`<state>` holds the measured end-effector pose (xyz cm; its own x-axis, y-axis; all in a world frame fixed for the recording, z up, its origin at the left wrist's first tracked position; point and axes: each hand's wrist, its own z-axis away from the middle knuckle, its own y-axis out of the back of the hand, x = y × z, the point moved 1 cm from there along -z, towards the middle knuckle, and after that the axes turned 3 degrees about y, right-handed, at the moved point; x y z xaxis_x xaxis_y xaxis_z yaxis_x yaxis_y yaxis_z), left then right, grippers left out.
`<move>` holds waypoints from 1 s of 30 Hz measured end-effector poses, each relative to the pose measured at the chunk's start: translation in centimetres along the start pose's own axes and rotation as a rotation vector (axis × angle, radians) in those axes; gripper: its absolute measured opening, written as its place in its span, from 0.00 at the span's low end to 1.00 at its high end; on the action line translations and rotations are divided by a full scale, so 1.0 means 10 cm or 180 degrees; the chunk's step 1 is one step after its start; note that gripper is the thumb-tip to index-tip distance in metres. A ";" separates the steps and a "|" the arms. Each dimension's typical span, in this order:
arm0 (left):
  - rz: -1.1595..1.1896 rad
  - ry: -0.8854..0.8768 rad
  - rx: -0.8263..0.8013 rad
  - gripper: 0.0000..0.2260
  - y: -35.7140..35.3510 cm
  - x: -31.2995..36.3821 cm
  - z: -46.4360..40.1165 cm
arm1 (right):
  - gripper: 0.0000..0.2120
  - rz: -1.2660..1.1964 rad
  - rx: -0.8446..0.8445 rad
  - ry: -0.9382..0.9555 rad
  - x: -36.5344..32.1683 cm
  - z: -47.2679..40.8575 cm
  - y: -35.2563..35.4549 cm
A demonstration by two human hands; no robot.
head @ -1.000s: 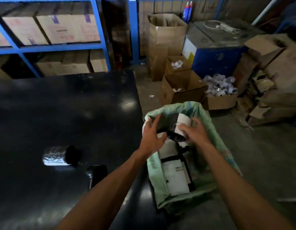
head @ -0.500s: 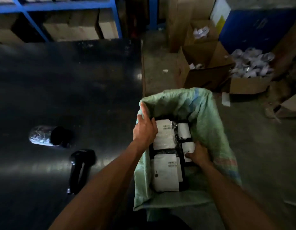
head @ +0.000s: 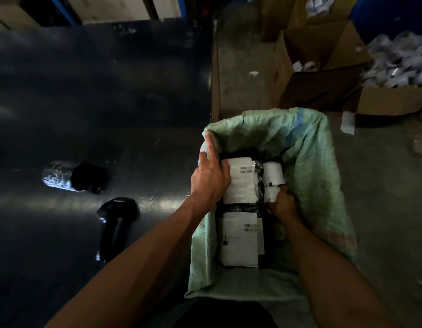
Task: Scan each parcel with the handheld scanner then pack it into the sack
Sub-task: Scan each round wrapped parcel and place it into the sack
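Observation:
A pale green woven sack (head: 309, 162) stands open beside the black table. Inside lie several black parcels with white labels: one at the far side (head: 243, 181), one nearer me (head: 240, 240), and a small rolled one (head: 272, 178) on the right. My left hand (head: 210, 178) holds the sack's left rim, forefinger stretched up along it. My right hand (head: 282, 204) is deep in the sack, fingers closed on the small rolled parcel's lower end. The black handheld scanner (head: 116, 218) lies on the table, left of my left forearm. A silver-and-black wrapped parcel (head: 72, 177) lies just beyond it.
The black table (head: 98, 102) fills the left side; its right edge runs next to the sack. Open cardboard boxes (head: 319, 65) stand on the concrete floor beyond the sack, one heaped with white paper scraps (head: 399, 65). Blue shelving with boxes is at the top left.
My right hand has gone down into the sack with the small rolled parcel and set it among the others. My left hand moved to the sack's rim. The view tilted downward.

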<state>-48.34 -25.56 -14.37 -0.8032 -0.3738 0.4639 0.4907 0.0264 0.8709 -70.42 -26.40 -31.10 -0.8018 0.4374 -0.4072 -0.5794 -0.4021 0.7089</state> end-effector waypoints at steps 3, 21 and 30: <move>-0.0028 -0.0040 0.0021 0.37 0.00 -0.02 0.01 | 0.40 -0.0067 0.0087 -0.0002 0.02 0.00 0.03; 0.0173 -0.0265 -0.0532 0.34 0.44 -0.33 0.10 | 0.27 -0.0596 0.0556 0.0495 -0.54 0.76 0.76; -0.0367 -0.0140 -0.0185 0.31 1.27 -1.60 -0.07 | 0.31 -0.0736 0.1004 0.0997 -1.59 1.75 0.63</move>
<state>-29.02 -19.84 -10.82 -0.8688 -0.3301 0.3689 0.4119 -0.0686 0.9086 -58.72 -21.83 -10.10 -0.6911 0.2043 -0.6933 -0.7134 -0.0390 0.6996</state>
